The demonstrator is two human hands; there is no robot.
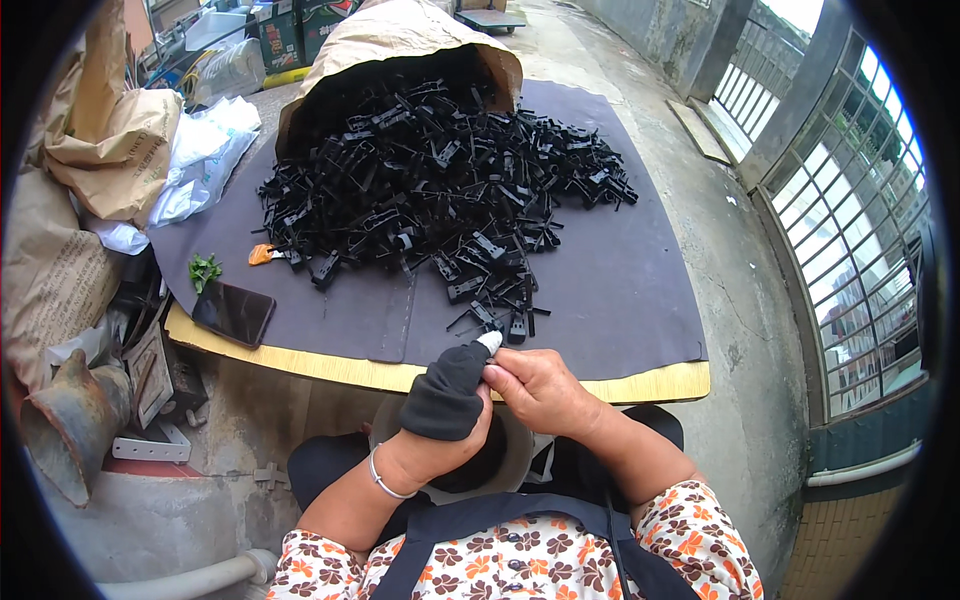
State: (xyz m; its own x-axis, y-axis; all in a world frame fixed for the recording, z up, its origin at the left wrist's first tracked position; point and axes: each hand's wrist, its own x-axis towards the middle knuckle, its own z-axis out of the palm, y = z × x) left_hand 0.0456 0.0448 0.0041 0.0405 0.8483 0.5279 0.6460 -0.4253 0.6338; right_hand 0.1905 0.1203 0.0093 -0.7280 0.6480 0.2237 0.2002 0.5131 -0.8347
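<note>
My left hand [447, 397], partly wrapped in a black cloth cover with a white fingertip, is closed at the near edge of the table. Against it, my right hand [543, 388] is bare, with thumb and fingers pinched together. Whatever the two hands grip between them is too small and hidden to name. Just beyond the white fingertip lie a few small black plastic parts [517, 327]. They trail off a large heap of black plastic parts [400, 190], which spills out of a brown paper sack [400, 42] lying on its side.
A dark mat covers the yellow-edged table [640, 386]. A phone [233, 313], green leaves [204, 271] and an orange wrapper [262, 254] lie at its left. Below my hands, a bucket [522, 452] sits between my legs. Paper sacks [50, 260] stand left; a barred gate [850, 230] stands right.
</note>
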